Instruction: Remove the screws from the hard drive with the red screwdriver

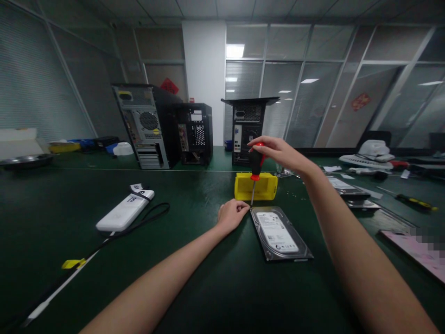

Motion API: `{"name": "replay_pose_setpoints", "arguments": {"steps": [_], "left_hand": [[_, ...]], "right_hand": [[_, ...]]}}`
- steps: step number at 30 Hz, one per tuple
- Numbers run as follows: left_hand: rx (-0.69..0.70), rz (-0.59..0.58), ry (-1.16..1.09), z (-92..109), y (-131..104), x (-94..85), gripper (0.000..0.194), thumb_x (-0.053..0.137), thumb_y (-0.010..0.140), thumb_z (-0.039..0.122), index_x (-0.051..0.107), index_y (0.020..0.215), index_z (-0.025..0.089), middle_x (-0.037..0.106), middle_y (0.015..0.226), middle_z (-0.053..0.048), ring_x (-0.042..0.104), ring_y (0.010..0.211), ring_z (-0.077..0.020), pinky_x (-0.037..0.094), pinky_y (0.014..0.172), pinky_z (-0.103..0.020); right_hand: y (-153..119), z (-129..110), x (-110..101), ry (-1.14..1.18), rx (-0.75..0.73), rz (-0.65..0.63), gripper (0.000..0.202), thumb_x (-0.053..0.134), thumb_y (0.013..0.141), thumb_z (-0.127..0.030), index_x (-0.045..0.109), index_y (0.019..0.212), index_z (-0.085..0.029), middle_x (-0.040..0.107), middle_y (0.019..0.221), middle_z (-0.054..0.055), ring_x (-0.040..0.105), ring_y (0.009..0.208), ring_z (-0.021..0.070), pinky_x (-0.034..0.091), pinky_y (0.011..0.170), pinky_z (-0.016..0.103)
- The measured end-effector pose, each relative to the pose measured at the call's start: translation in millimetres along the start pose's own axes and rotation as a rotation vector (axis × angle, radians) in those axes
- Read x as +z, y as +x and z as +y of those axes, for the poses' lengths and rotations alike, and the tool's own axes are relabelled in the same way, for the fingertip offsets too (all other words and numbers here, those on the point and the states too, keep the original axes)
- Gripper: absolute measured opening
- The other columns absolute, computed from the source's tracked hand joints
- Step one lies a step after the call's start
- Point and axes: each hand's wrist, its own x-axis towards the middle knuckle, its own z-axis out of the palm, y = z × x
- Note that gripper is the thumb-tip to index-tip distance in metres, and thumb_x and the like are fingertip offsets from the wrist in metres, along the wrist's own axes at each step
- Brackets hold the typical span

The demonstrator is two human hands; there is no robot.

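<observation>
A hard drive (278,232) with a white label lies flat on the green table in front of me. My right hand (274,150) grips the top of a red and black screwdriver (256,164) from above. The screwdriver stands nearly upright, its tip at the drive's far left corner. My left hand (232,215) rests on the table beside that corner, thumb and forefinger pinched together by the tip. Whatever is between those fingertips is too small to make out. Just behind the drive sits a yellow plastic bin (267,188), partly behind the screwdriver.
Computer cases (149,125) stand along the back. To the left lies a white power strip (125,211) with a black cable. On the right are more hard drives (347,188), another screwdriver (413,202) and a pink flat object (413,248).
</observation>
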Motion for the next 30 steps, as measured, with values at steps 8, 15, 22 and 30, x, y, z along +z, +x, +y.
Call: {"name": "replay_pose_setpoints", "arguments": {"steps": [8,15,22,30], "left_hand": [[-0.026,-0.012,-0.005,3,-2,-3.4,0.025,0.051,0.083,0.036,0.072,0.092,0.026,0.068,0.089,-0.002,0.059,0.079,-0.0162,0.04,0.066,-0.024],[0.004,-0.014,-0.002,0,0,-1.1,0.027,0.05,0.084,0.037,0.072,0.093,0.026,0.066,0.086,-0.002,0.058,0.077,-0.016,0.039,0.065,-0.024],[0.002,-0.009,-0.014,-1,0,-0.3,0.027,0.05,0.083,0.037,0.072,0.094,0.026,0.066,0.087,-0.002,0.058,0.078,-0.016,0.039,0.064,-0.023],[-0.012,-0.016,0.001,1,1,-2.1,0.027,0.05,0.083,0.038,0.072,0.094,0.026,0.067,0.088,-0.002,0.059,0.079,-0.0165,0.039,0.064,-0.023]], "right_hand": [[6,-13,-10,-0.006,0.005,-0.094,0.024,0.064,0.075,-0.037,0.069,0.09,-0.019,0.067,0.088,0.005,0.061,0.079,0.0187,0.048,0.071,0.034],[6,-16,-3,-0.131,0.079,-0.133,0.028,0.057,0.079,-0.044,0.061,0.086,-0.017,0.061,0.077,0.002,0.054,0.068,0.0141,0.043,0.062,0.027],[5,-18,-1,-0.113,0.077,-0.129,0.026,0.055,0.081,-0.042,0.058,0.088,-0.018,0.06,0.08,0.004,0.053,0.068,0.0141,0.042,0.061,0.027],[2,-17,-1,-0.156,0.192,-0.115,0.034,0.037,0.089,-0.046,0.056,0.093,-0.018,0.058,0.086,0.006,0.054,0.076,0.0166,0.044,0.06,0.026]]}}
